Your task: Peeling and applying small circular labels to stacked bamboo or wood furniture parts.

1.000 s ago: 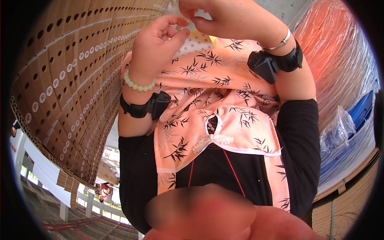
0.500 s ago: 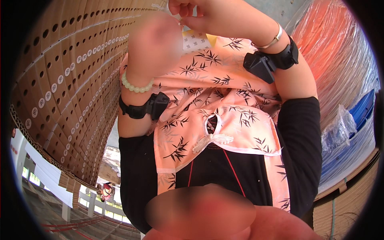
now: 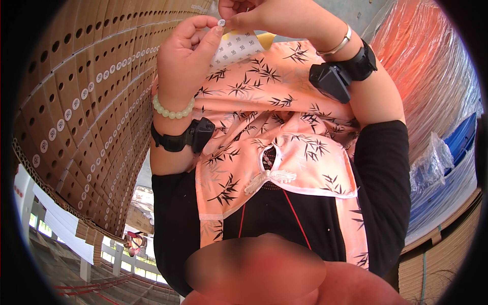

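A small round white sticker (image 3: 221, 23) with a dark mark sits between the fingertips of both hands. My left hand (image 3: 183, 58), above a pale green bead bracelet, has its index finger and thumb closed at the sticker's left side. From the right, my right hand (image 3: 272, 18) meets it with the thumb tip, its other fingers curled. Just below the hands, in front of my peach apron (image 3: 274, 168), is a white sheet (image 3: 239, 50) of printed stickers with a yellow edge. Which fingers support the sheet is hidden.
A tall stack of brown cardboard (image 3: 91, 76) with rows of holes and round white stickers stands close at my left. On my right are plastic-wrapped orange and blue goods (image 3: 422, 66) on a pallet (image 3: 437, 236). A person (image 3: 134, 241) is far off behind.
My left hand, blurred before, is now sharp, with finger and thumb at the sticker by my right thumb. The sheet has tilted and more of it shows.
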Motion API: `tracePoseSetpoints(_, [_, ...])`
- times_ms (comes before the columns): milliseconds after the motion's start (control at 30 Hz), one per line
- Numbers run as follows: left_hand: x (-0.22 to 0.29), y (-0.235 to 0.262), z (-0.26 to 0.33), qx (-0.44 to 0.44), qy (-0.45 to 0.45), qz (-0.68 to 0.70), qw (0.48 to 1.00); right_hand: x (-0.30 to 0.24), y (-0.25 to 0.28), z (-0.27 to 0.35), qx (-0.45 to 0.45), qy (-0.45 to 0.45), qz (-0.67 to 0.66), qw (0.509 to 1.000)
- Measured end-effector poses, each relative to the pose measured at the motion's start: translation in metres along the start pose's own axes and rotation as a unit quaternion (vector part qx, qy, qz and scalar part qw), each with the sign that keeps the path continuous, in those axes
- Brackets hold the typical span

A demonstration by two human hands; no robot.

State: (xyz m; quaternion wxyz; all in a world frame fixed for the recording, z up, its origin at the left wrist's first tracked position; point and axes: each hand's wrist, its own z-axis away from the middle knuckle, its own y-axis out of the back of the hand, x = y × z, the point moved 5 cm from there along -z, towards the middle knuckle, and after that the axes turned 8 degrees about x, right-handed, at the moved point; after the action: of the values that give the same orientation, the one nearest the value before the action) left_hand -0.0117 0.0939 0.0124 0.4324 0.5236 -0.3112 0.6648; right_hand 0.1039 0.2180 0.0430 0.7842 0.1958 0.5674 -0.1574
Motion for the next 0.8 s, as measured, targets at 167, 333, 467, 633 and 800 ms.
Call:
tracePoseSetpoints(167, [0.001, 0.0, -0.002, 0.001, 0.008, 0.004, 1.0, 0.001, 0.0, 0.001, -0.011, 0.01, -0.036, 0.999])
tracePoseSetpoints(333, [-0.005, 0.002, -0.003, -0.003, 0.019, 0.009, 1.0, 0.001, -0.002, 0.0, -0.009, 0.021, -0.034, 0.999])
tracePoseSetpoints(467, [-0.01, -0.006, 0.001, -0.027, 0.096, -0.035, 0.994, 0.009, 0.013, -0.01, 0.022, 0.045, 0.026, 0.998])
tracePoseSetpoints(633, [-0.013, -0.018, 0.007, -0.188, 0.12, -0.211, 0.952, 0.065, 0.028, -0.076, 0.054, -0.004, -0.031, 0.998])
tracePoseSetpoints(800, [-0.017, -0.017, 0.011, -0.178, 0.137, -0.238, 0.945, 0.133, -0.001, -0.105, 0.047, -0.016, -0.066, 0.997])
